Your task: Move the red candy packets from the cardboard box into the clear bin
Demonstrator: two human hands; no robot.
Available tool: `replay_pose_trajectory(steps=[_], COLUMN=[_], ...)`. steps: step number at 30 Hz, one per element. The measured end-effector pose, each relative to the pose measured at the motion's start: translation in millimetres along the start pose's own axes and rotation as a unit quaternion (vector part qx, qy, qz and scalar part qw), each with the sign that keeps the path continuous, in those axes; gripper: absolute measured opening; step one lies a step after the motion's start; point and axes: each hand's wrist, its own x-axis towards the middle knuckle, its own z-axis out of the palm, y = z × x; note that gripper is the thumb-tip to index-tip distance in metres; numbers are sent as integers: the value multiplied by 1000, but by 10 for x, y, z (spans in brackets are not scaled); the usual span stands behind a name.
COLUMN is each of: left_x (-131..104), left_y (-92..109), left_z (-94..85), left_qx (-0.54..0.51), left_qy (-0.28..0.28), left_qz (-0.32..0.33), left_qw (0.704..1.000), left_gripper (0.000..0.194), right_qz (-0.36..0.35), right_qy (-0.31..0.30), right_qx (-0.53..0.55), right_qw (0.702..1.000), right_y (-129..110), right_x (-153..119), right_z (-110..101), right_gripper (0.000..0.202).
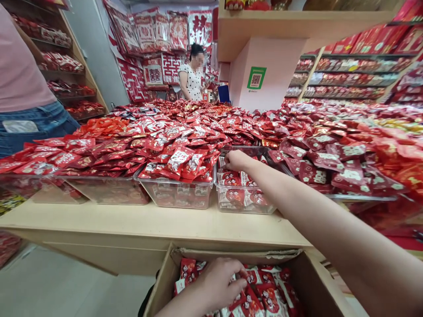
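My left hand is inside an open cardboard box, palm down on small red-and-white wrapped packets printed with cartoon figures. Its thumb and fingers are curved but apart, with packets showing between them. My right hand reaches into a clear plastic bin on the counter, partly filled with packets of the same look. The fingers there are curled downward and closed; what they hold, if anything, is hidden behind the hand.
Heaped clear bins of red packets line the wooden counter. Maroon packets pile up on the right. A person in a dotted top stands behind; another in jeans is at left. A pillar carries a QR sign.
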Motion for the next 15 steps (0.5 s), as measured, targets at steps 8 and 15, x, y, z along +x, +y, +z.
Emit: replay_pose_trajectory(steps=[8, 15], left_x=[-3, 125], left_y=[-76, -392], left_z=[20, 90], left_qx=[-26, -69], left_qy=[3, -17], left_qz=[-7, -6], left_qw=[1000, 997], left_gripper=[21, 24], right_qz=[22, 42], right_qy=[21, 132], right_qx=[16, 46], right_qw=[999, 989], right_y=[-26, -218], right_x=[-39, -306], right_z=[-31, -508], right_gripper=[20, 25])
